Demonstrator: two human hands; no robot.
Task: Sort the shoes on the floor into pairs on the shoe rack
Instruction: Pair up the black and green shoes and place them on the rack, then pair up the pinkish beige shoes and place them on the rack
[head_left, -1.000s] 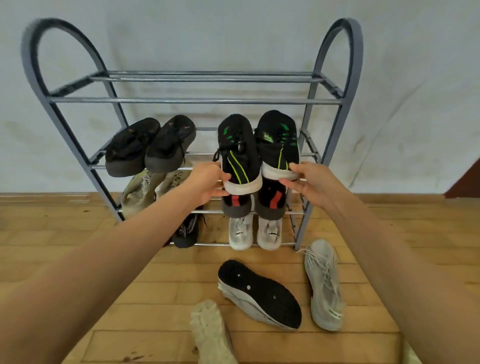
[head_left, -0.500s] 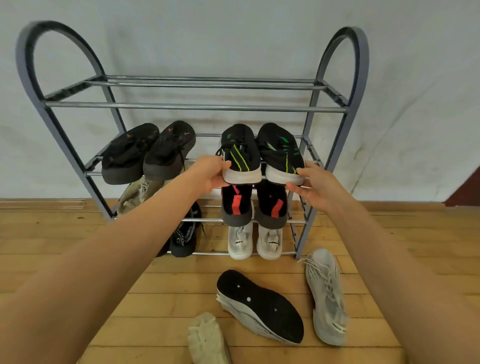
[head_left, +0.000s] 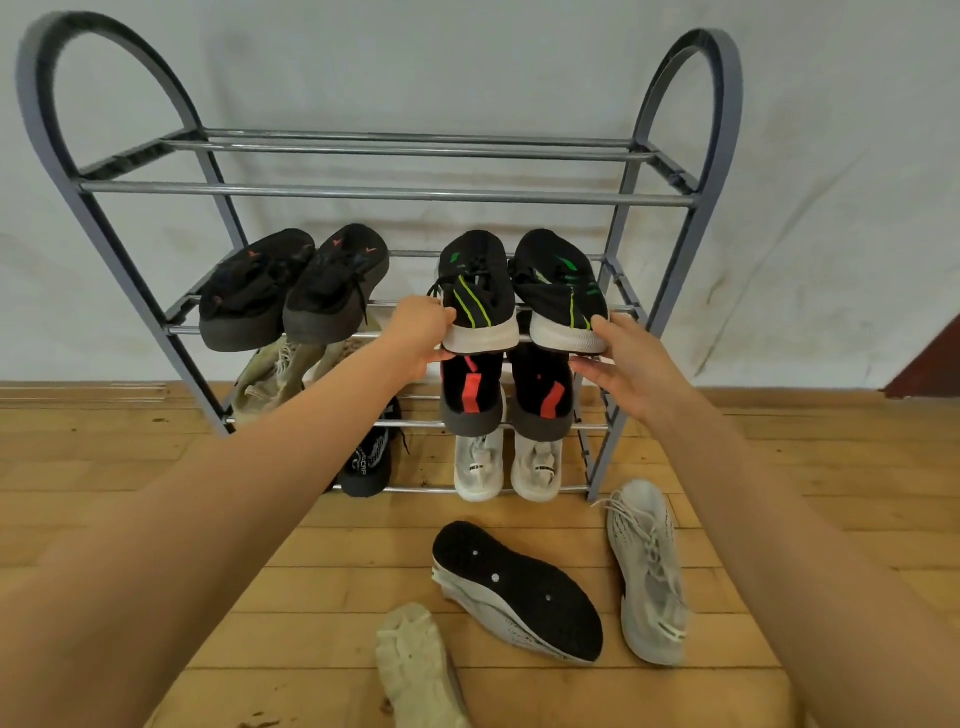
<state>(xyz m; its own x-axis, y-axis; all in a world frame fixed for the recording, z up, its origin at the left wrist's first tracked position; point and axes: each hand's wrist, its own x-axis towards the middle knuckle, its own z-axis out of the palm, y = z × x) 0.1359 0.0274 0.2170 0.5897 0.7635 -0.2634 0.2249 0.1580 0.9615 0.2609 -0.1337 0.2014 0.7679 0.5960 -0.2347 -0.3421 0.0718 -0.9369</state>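
Wooden plank flooring (head_left: 156, 519) is seen nearest, and three loose shoes are laid on it. A beige knitted shoe (head_left: 415, 670) is cut off by the lower edge. A white trainer with a black sole (head_left: 514, 587) is tipped on its side, sole shown. A pale grey mesh lace-up trainer (head_left: 649, 571) is set upright just to its right.

Behind them a grey metal shoe rack with arched ends (head_left: 389, 196) is stood before a pale wall (head_left: 467, 62). On its lowest tier a pair of white trainers (head_left: 478, 467) is placed at the right and a black shoe with white lettering (head_left: 366, 462) at the left, partly hidden by the left forearm. On the tier above, a pair of black shoes with red stripes (head_left: 470, 389) is set at the right, and olive-beige lace-up shoes (head_left: 270, 374) are seen at the left.

On the third tier a pair of black shoes with small orange marks (head_left: 254, 291) is kept at the left. At the right of that tier two black trainers with green stripes and white soles are laid side by side, heels over the front bar. The heel of the left green-striped trainer (head_left: 478, 291) is gripped by the left hand (head_left: 421, 332), fingers curled round it. The heel of the right green-striped trainer (head_left: 563, 291) is pinched by the right hand (head_left: 623, 364), thumb at the side and fingers beneath the sole.
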